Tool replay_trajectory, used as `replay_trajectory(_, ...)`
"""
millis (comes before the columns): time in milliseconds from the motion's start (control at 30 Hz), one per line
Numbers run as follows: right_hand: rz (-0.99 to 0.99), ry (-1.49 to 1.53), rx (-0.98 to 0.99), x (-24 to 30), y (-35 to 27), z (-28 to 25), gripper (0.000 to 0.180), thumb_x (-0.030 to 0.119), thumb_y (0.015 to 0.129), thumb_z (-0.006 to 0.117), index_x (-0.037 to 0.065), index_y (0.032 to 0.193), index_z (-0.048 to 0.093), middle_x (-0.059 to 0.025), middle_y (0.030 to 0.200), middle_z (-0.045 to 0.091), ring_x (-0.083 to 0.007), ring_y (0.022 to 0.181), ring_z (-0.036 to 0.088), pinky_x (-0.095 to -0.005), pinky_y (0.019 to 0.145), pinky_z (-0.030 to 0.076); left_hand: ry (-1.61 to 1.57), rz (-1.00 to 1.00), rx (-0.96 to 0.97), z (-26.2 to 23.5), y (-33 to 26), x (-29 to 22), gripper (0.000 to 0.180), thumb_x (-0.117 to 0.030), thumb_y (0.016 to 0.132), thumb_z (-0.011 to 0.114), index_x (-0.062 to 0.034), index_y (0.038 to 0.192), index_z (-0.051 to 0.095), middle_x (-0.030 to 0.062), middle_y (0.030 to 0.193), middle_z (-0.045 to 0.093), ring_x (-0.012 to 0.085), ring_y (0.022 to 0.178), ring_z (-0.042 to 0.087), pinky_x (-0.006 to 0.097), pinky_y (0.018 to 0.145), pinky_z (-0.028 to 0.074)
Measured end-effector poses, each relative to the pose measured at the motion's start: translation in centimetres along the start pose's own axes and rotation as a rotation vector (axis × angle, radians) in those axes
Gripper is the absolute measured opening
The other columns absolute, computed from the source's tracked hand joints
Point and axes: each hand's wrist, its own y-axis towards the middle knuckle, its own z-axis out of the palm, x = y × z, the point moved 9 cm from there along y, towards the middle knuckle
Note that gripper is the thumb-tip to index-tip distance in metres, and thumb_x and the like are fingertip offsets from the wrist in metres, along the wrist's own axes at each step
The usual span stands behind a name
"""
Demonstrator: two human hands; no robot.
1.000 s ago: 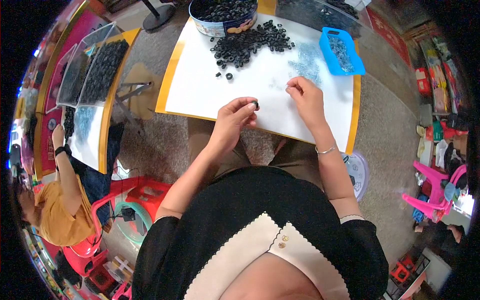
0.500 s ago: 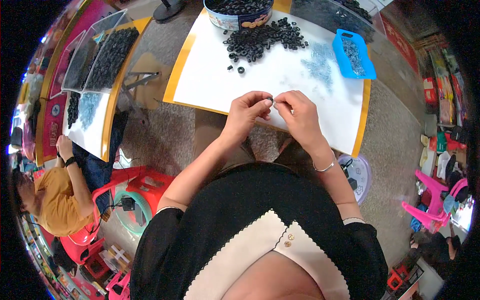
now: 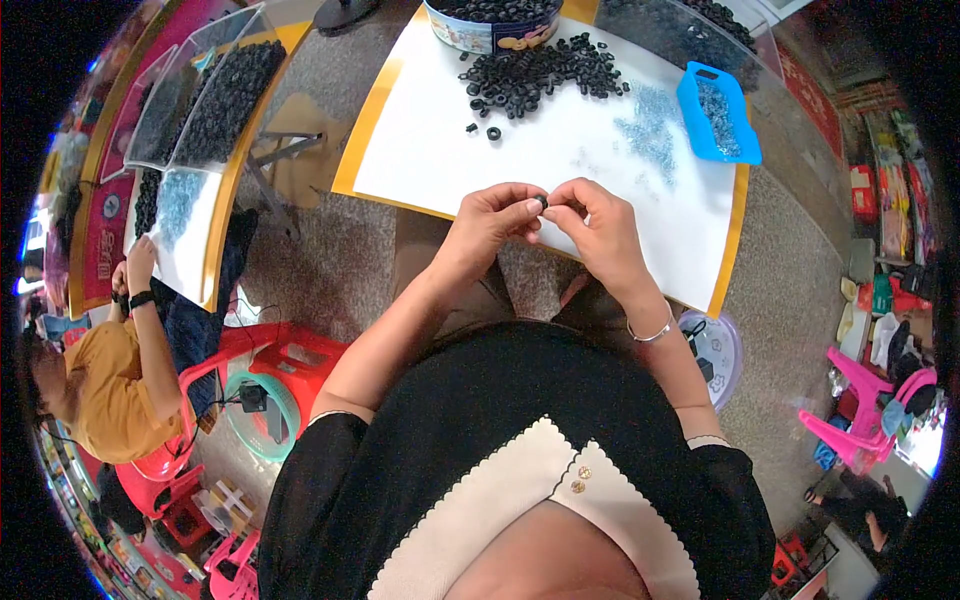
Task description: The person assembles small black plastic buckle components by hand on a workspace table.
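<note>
Over the near edge of the white-topped table (image 3: 420, 150), my two hands meet at the fingertips. My left hand (image 3: 495, 222) is closed, pinching a small black ring-shaped piece (image 3: 542, 201) between thumb and finger. Thumb and forefinger of my right hand (image 3: 603, 235) are pressed together right against that piece; whatever they hold is too small to make out. Beyond my hands lies a loose pile of black ring pieces (image 3: 540, 78), with one ring (image 3: 493, 133) lying apart. To its right are scattered tiny clear, bluish pieces (image 3: 650, 130).
A blue tray (image 3: 745, 150) of tiny clear pieces stands at the right, and a round tin (image 3: 460, 38) of black pieces at the back. A clear bin (image 3: 690, 40) is behind. At left, a co-worker in a mustard top (image 3: 110, 390) sits by another table with clear bins (image 3: 215, 110).
My right fingertips have closed in on the black ring piece; a pale glint at them no longer shows. The view has shifted slightly. The co-worker's hand has reached onto their table.
</note>
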Motion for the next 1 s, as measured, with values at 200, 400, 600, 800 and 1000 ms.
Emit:
replay_trajectory(200, 0.119, 0.175, 0.105, -0.7, 0.3, 0.7, 0.011, 0.006, 0.080, 0.066, 0.002, 0.086, 0.059, -0.0001, 0.076, 0.059, -0.0071, 0.071, 0.053, -0.0221, 0.066, 0.044, -0.105, -0.102, 0.103, -0.1, -0.2, 0.7, 0.023, -0.012, 0.088, 0.062, 0.0031, 0.105, 0.062, 0.0057, 0.086, 0.064, 0.0110, 0.069, 0.059, 0.023, 0.063, 0.051)
replay_trajectory(400, 0.190, 0.585, 0.299, -1.9, 0.8, 3.2, 0.010, 0.009, 0.083, 0.064, 0.004, 0.089, 0.057, 0.0027, 0.077, 0.054, -0.0055, 0.073, 0.049, -0.0208, 0.067, 0.041, -0.410, -0.197, 0.300, 0.5, -0.5, 2.1, 0.023, -0.011, 0.091, 0.057, 0.0029, 0.110, 0.058, 0.0072, 0.087, 0.063, 0.0106, 0.067, 0.059, 0.020, 0.064, 0.052)
replay_trajectory(600, 0.196, 0.466, 0.028, -3.3, 3.7, 1.2, 0.012, 0.013, 0.089, 0.058, 0.003, 0.083, 0.060, 0.0033, 0.072, 0.052, -0.0056, 0.068, 0.045, -0.0210, 0.065, 0.039, -0.621, -0.164, 0.297, -0.4, -0.8, 1.5, 0.025, -0.013, 0.092, 0.056, 0.0025, 0.112, 0.054, 0.0087, 0.094, 0.061, 0.0086, 0.072, 0.060, 0.017, 0.063, 0.053)
replay_trajectory(800, -0.369, -0.222, -0.071, 1.3, 8.5, 3.8, 0.008, 0.011, 0.081, 0.063, 0.004, 0.084, 0.064, -0.0033, 0.078, 0.058, -0.0174, 0.069, 0.053, -0.0295, 0.068, 0.043, -0.576, -0.146, 0.239, -1.6, -2.5, 0.6, 0.032, -0.021, 0.091, 0.059, -0.0010, 0.115, 0.051, 0.0067, 0.098, 0.056, 0.0071, 0.074, 0.052, 0.016, 0.060, 0.046)
replay_trajectory(1000, -0.584, -0.634, -0.006, 3.0, 10.8, 9.0, 0.010, 0.007, 0.076, 0.063, 0.006, 0.085, 0.066, -0.0060, 0.085, 0.058, -0.0252, 0.086, 0.053, -0.0385, 0.077, 0.041, -0.585, -0.106, 0.187, -3.5, -2.6, 0.3, 0.033, -0.021, 0.090, 0.060, -0.0013, 0.115, 0.050, 0.0056, 0.098, 0.056, 0.0079, 0.075, 0.051, 0.016, 0.060, 0.045)
